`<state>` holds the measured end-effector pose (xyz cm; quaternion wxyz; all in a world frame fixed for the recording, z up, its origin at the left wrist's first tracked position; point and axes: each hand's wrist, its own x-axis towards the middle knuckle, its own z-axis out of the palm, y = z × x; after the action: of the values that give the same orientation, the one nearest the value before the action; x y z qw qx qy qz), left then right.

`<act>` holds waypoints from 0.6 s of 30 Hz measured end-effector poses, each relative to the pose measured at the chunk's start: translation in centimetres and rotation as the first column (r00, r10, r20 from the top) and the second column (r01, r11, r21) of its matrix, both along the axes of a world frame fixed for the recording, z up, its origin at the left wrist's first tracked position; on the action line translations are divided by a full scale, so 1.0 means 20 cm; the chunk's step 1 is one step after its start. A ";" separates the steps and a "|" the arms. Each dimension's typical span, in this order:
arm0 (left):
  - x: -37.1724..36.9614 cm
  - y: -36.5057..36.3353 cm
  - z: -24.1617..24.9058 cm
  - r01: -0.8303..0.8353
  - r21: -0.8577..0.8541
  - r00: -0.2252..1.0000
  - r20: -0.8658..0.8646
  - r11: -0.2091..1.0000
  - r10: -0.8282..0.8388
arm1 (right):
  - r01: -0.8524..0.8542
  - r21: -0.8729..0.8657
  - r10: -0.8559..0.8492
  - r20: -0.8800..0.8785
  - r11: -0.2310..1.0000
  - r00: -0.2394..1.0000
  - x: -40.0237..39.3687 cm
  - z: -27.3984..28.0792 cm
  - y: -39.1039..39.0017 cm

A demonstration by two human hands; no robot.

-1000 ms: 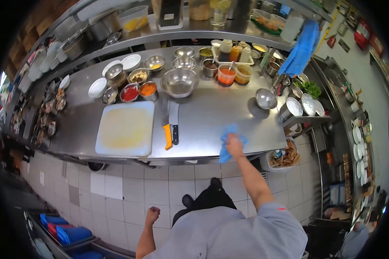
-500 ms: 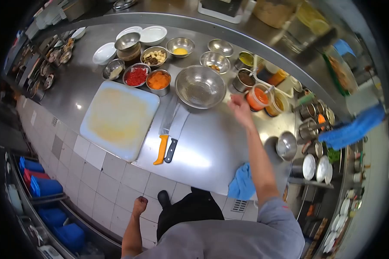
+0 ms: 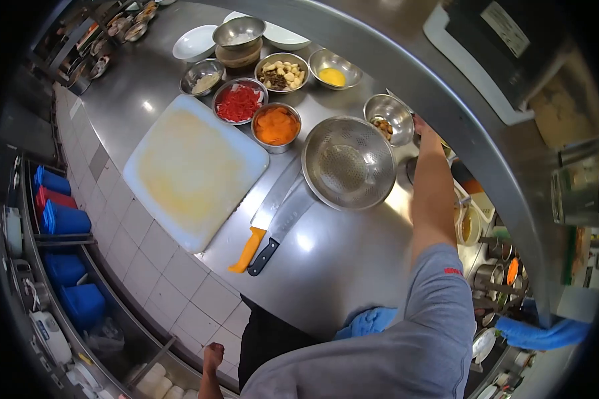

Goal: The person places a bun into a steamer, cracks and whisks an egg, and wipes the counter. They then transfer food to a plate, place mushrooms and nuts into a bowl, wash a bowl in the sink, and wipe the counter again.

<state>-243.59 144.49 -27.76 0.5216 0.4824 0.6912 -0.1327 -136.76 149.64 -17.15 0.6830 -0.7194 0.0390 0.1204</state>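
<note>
My right hand (image 3: pixel 424 128) reaches to the back right of the steel counter, beside a small bowl with brown pieces (image 3: pixel 391 121); its fingers are mostly hidden. Low at my side, over the floor, hangs my left hand (image 3: pixel 213 354), closed with nothing visible in it. A perforated steel colander (image 3: pixel 348 163) sits in the middle of the counter. Two knives, one with a yellow handle (image 3: pixel 248 250) and one with a black handle (image 3: pixel 263 257), lie between it and a stained white cutting board (image 3: pixel 192 169). Bowls of orange slices (image 3: pixel 275 126) and red strips (image 3: pixel 239 102) stand behind the board.
Farther back are bowls with garlic-like pieces (image 3: pixel 281 73), yellow liquid (image 3: pixel 332 73) and white grains (image 3: pixel 205 78). A steel shelf edge (image 3: pixel 406 53) arches over the right side. A blue cloth (image 3: pixel 367 322) lies at the front edge. Blue bins (image 3: pixel 66 219) stand at left.
The view has shifted and turned to the right. My right arm has stretched farther back, from near the sauce tubs to beside the small bowl. My left hand stays low and closed.
</note>
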 end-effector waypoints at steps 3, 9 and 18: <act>-0.01 -0.08 -0.05 0.013 -0.014 1.000 -0.014 1.000 -0.013 | 0.016 0.037 -0.016 -0.007 0.999 1.000 0.02 0.01 0.01; 0.10 0.05 -0.02 0.093 0.096 0.990 0.095 0.991 -0.102 | 0.069 0.115 -0.073 0.038 0.991 0.997 -0.02 0.08 -0.07; 0.21 0.42 -0.20 0.138 0.108 0.926 0.338 0.984 -0.167 | 0.051 0.304 -0.147 0.303 0.951 0.942 -1.19 0.44 -0.65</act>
<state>-239.38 152.91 -31.76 0.6026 0.5716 0.5539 -0.0576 -160.55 136.66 -8.33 0.7838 -0.6179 -0.0544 -0.0290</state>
